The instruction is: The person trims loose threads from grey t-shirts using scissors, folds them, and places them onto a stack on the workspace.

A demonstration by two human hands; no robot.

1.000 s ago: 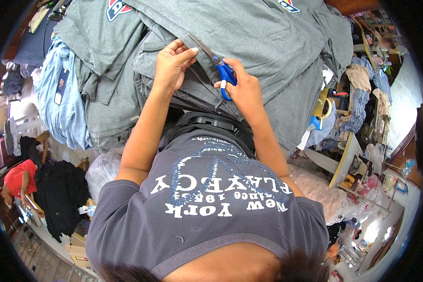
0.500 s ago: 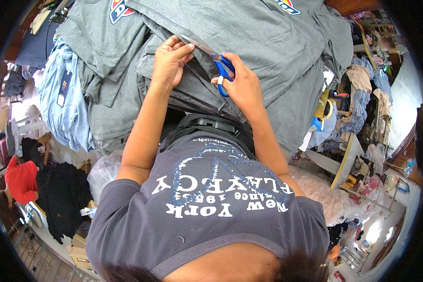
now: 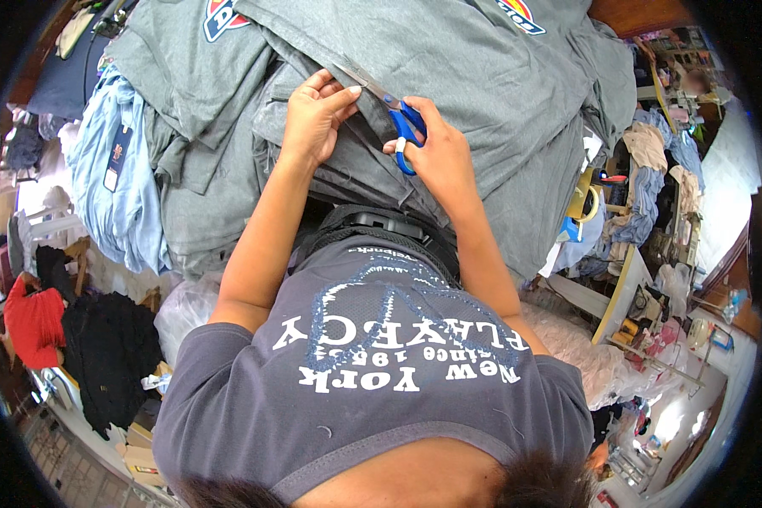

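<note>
Grey T-shirts [image 3: 483, 118] lie heaped in front of me, some with a coloured badge print on the cloth. My right hand [image 3: 438, 157] grips blue-handled scissors [image 3: 404, 125], its thumb and fingers in the loops. The blades point up and left over the grey cloth, almost together, their tips close by my left fingers. My left hand [image 3: 316, 118] is closed in a pinch at the edge of the grey fabric beside the blades. Exactly what its fingertips hold is too small to make out, perhaps a fold or a thread.
Left of the heap hangs a light blue garment [image 3: 123, 199] with a dark tag. A roll of yellow tape [image 3: 586, 203] stands at the right edge of the pile. Clear plastic bags [image 3: 567, 339] lie at my right side. A person in red [image 3: 34, 326] is at far left, by black cloth [image 3: 106, 356].
My left hand has shifted slightly right and down, staying pinched. The scissors have moved a little down and right with my right hand.
</note>
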